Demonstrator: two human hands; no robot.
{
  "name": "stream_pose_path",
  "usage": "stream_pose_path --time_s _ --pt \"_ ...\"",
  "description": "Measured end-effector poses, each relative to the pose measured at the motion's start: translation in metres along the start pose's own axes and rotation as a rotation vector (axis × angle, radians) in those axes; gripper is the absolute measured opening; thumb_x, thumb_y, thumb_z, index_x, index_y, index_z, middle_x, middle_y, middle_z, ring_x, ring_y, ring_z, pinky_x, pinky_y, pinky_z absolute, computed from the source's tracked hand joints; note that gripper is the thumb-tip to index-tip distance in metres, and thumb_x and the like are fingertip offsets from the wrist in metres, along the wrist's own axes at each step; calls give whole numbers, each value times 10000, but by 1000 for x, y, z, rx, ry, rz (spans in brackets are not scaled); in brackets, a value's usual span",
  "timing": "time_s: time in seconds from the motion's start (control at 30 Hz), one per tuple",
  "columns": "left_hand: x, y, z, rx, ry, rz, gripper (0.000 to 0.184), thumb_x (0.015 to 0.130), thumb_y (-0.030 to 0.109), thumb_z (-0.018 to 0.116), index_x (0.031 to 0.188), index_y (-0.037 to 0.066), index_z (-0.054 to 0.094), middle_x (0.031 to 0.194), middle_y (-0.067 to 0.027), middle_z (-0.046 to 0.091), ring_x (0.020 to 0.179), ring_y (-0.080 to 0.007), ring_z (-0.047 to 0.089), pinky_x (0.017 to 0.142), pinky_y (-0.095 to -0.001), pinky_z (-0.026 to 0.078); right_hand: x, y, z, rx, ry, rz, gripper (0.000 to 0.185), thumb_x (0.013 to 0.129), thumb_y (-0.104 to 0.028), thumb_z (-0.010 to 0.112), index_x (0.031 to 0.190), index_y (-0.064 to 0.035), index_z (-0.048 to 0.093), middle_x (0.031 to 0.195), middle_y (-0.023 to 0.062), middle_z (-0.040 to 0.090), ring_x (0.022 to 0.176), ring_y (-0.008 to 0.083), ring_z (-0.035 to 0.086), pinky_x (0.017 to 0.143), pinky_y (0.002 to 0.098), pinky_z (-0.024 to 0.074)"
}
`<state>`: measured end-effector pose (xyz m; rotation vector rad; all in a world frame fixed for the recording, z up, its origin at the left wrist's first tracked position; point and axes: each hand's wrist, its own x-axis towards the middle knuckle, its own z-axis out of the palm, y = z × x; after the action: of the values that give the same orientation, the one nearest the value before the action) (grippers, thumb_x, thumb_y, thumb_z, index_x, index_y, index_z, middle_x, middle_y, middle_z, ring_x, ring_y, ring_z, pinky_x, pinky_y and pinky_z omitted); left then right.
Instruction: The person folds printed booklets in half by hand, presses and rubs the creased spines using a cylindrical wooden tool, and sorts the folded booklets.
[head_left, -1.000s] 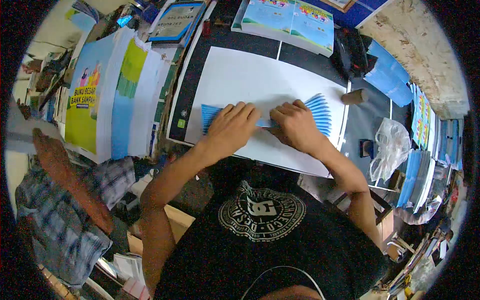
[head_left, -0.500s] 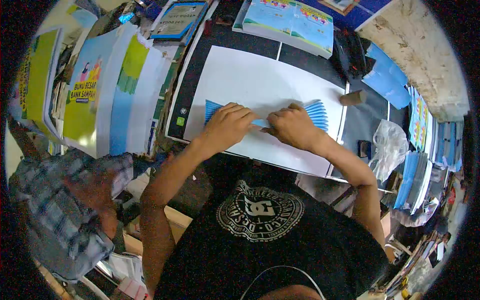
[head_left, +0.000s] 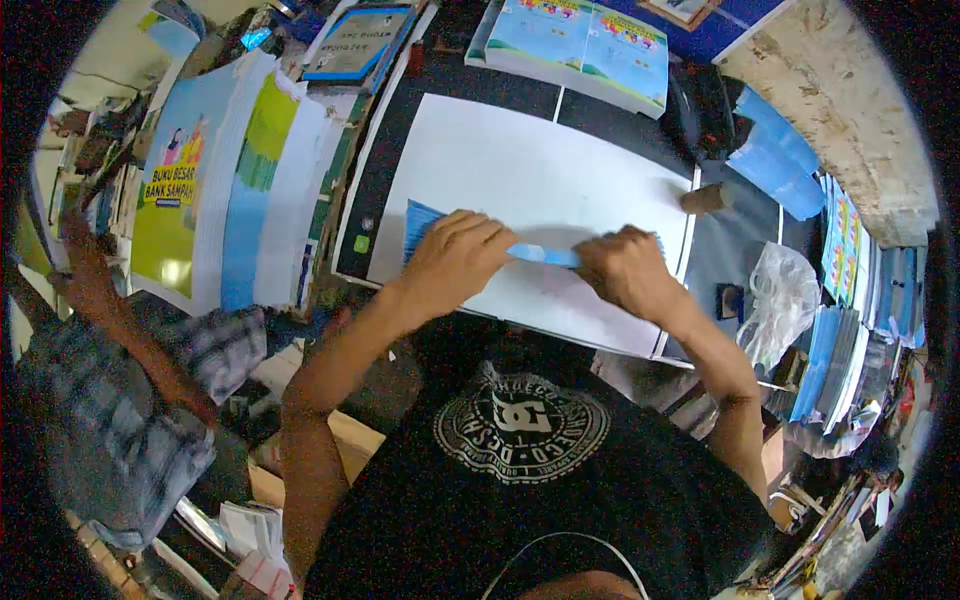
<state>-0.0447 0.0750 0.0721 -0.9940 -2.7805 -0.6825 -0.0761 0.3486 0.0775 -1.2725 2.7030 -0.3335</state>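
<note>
A strip of accordion-folded blue paper stretches between my two hands, above a white sheet on the table. My left hand is closed around its left part, and the pleated end fans out beyond the fingers. Curled over the right part, my right hand is blurred by motion, its fingertips at the strip. A little of the right pleated end shows behind that hand. Beneath both hands lies the large white sheet, on a black tabletop.
Stacked printed books stand at left, near another person's arm. More books lie at the table's back. A brown cylinder, a clear plastic bag and blue paper stacks are on the right.
My right hand has moved right and slightly down along the blue paper, covering most of its right fan. My left hand stays nearly still. The far-left green book stack has left its place.
</note>
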Motion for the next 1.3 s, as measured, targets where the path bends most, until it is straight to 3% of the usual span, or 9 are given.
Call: stream_pose_path --time_s 0.17,0.3,0.47,0.77,0.83,0.87,0.97,1.07,1.3 --pt "4 -4 23 108 -152 -60 432 880 318 656 1190 27 579 1142 -131 602 1112 -294 556 987 -435 418 11 8 9 -46 9 -1 265 892 -361 621 882 -97 626 813 127 686 732 316 681 710 457 521" --pt "16 7 39 22 -53 45 345 872 256 655 1135 37 607 1049 -123 637 1004 -305 610 907 -421 477 11 6 5 -22 -145 33 283 892 -368 623 912 -86 638 846 118 692 779 302 686 771 444 519" --pt "15 -1 50 -33 -8 114 238 833 151 655 1047 49 640 908 -105 662 863 -305 654 798 -419 529 -2 1 -2 27 141 6 266 860 -291 689 987 -59 658 901 121 685 840 310 655 806 420 486" --pt "17 6 49 101 81 121 231 829 157 624 1033 49 639 921 -96 664 892 -279 659 809 -408 532 -10 5 10 77 18 10 136 836 -199 662 915 -88 655 807 114 670 740 315 648 711 434 496" --pt "24 8 38 165 -87 121 218 824 163 609 1011 53 630 932 -98 664 892 -266 660 815 -399 530 -11 8 12 134 96 -13 126 822 -194 650 914 -109 650 809 107 668 743 314 651 693 438 494" --pt "24 11 32 197 -171 114 211 822 167 602 1000 55 625 938 -100 663 892 -260 660 818 -394 529 -13 7 10 60 21 10 145 826 -214 664 924 -109 644 795 90 663 738 312 651 701 452 493" --pt "28 27 4 255 80 202 178 815 161 589 959 56 595 899 -90 627 891 -237 630 789 -369 501 -4 3 -16 42 146 9 197 849 -249 664 955 -89 619 875 88 661 831 304 647 761 458 489" --pt "27 5 37 375 -111 191 210 824 189 596 989 59 587 911 -73 612 906 -226 605 785 -370 474 0 -2 -5 2 -34 100 305 854 -299 668 1018 -52 601 996 133 658 960 308 628 836 465 473" --pt "26 0 43 246 -172 191 172 900 234 573 1001 95 560 926 -49 626 919 -211 610 789 -368 448 -23 16 -17 60 -8 97 263 865 -305 679 1003 -82 660 933 115 709 881 301 680 882 440 478"
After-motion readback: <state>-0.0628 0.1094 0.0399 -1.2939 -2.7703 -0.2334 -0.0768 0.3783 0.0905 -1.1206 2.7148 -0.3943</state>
